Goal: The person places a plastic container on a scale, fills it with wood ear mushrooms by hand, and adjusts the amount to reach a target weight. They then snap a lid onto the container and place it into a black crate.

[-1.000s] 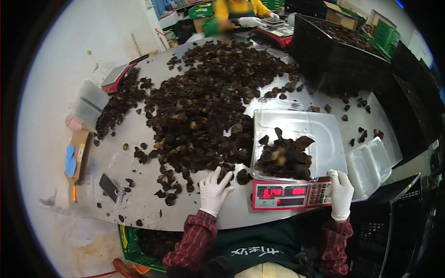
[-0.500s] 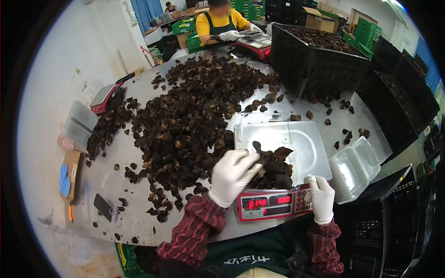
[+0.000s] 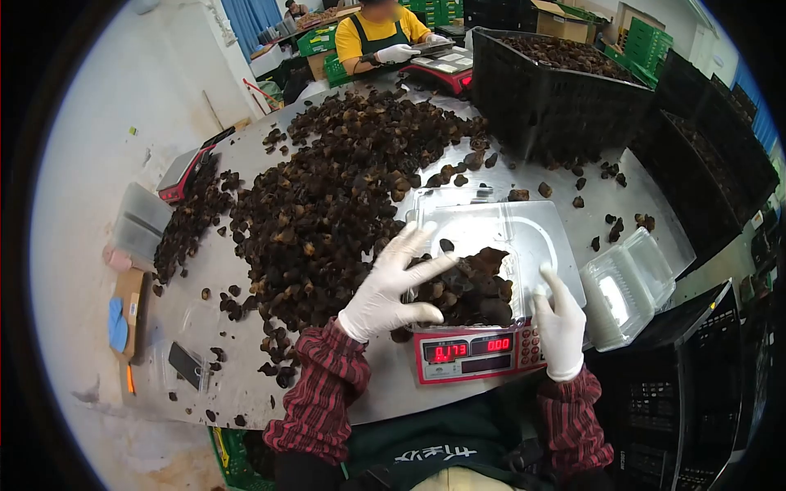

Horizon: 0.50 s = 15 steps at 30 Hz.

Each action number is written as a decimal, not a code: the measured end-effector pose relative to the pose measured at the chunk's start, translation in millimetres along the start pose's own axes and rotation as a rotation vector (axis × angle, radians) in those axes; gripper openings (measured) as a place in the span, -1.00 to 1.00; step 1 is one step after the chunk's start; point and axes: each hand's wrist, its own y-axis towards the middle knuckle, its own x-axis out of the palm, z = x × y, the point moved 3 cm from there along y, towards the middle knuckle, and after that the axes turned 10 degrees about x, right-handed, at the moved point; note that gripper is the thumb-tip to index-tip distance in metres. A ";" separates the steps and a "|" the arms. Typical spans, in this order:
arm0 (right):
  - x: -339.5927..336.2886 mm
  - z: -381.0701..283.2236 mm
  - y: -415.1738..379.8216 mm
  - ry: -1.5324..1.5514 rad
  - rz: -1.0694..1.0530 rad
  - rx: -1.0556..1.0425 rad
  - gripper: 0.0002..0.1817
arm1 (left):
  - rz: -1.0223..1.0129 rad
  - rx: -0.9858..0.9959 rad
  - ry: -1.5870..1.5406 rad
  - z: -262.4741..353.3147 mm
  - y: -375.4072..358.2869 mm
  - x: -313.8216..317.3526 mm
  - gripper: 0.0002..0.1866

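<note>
In front of me a red and silver digital scale reads 0.173 and 0.00. On its pan rests an open clear plastic clamshell box, holding a heap of dark brown, curled pieces that look like wood ear mushrooms. My left hand, white-gloved, has its fingers spread at the left edge of this heap, with nothing visibly gripped. At the box's right side, my gloved right hand is held up with fingers extended, near the scale's keypad. A large pile of the same mushrooms spreads to the left.
Empty clear boxes stand stacked at right. A big black crate of mushrooms is at the back. Across the table, a person in a yellow top works at another scale. A phone and third scale lie left.
My left hand has moved slightly left and its fingers have spread. My right hand has lifted from the scale's corner and opened. The reading has gone from 0.148 to 0.173.
</note>
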 end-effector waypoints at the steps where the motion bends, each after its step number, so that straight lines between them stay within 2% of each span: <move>1: 3.2 -6.7 7.2 0.001 -0.003 0.000 -0.69 | -0.101 0.064 0.091 3.8 4.9 5.0 -0.21; 3: 12.2 -31.7 17.6 -0.185 -0.049 -0.345 -0.57 | -0.244 0.122 0.157 7.7 16.6 19.2 -0.23; 4: 19.6 -28.2 21.6 -0.180 -0.054 -0.350 -0.57 | -0.291 0.140 0.135 7.6 21.7 27.7 -0.25; 5: 32.8 -20.6 25.1 -0.243 -0.089 -0.432 -0.57 | -0.224 0.187 0.068 0.1 22.6 39.9 -0.35; 6: 41.0 -16.8 27.6 -0.304 -0.123 -0.516 -0.56 | -0.234 0.107 0.077 -1.7 25.0 49.4 -0.42; 9: 39.2 -8.7 34.4 -0.381 -0.178 -0.462 -0.61 | -0.211 0.072 0.226 7.2 26.4 55.7 -0.45; 11: 38.3 -10.8 32.0 -0.372 -0.208 -0.431 -0.63 | -0.118 0.169 0.174 12.2 23.7 46.7 -0.42; 12: 33.2 -12.6 31.4 -0.316 -0.135 -0.367 -0.65 | -0.069 0.207 0.113 18.2 24.4 35.9 -0.42; 14: 25.5 -9.5 27.9 -0.262 -0.063 -0.302 -0.66 | 0.077 0.127 -0.070 18.6 12.9 18.8 -0.44; 15: 17.5 -2.8 26.2 -0.197 0.037 -0.220 -0.69 | 0.184 0.070 -0.071 15.4 1.5 11.3 -0.51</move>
